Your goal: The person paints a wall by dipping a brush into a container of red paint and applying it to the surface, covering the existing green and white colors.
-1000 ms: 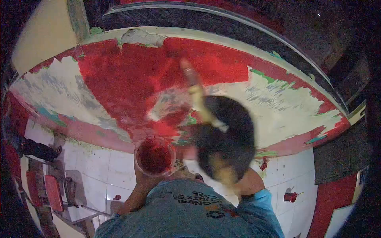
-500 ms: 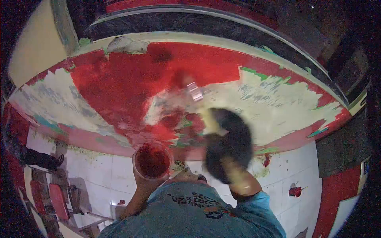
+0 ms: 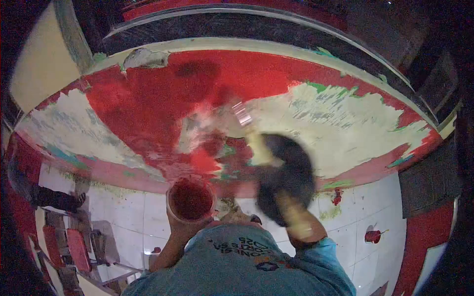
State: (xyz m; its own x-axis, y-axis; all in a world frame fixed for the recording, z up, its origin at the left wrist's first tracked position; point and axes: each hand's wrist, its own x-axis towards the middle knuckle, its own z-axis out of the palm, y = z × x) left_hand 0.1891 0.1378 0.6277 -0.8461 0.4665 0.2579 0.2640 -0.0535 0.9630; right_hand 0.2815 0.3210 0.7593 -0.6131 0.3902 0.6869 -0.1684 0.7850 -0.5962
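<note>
My left hand (image 3: 183, 225) is closed around a round tub (image 3: 170, 201) with red paint inside, held low in front of the wall. In my right hand (image 3: 291, 209) is a paintbrush (image 3: 242, 114) with a shiny metal band and a pale handle, slanting up and left. Its tip is blurred against the wall (image 3: 335, 123), near the edge between fresh red paint and the pale scraped surface. A large dark blurred shape (image 3: 286, 172) covers most of my right hand, so the fingers are hidden; I cannot tell what it is.
A dark ledge (image 3: 222, 27) runs along the top of the wall. White floor tiles (image 3: 355, 204) lie below, with red drips. To the right on the floor stands a small red pot (image 3: 373, 237). Red chairs (image 3: 79, 249) are at the lower left.
The view has tilted slightly, shifting the wall and floor. The brush stays at nearly the same spot in view, along the red paint's edge. The tub is still in my left hand.
</note>
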